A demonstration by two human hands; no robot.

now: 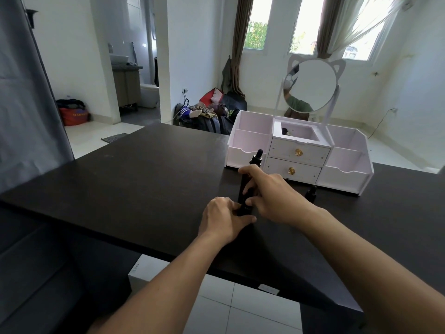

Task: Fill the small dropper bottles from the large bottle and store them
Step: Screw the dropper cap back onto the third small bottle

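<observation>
Right hand (272, 191) grips the tall bottle (243, 186) standing just before the organizer (298, 153), while the left hand (226, 220) pinches a small dark bottle (244, 210) at its foot (barely visible), so a slip could tip both and spill.
</observation>
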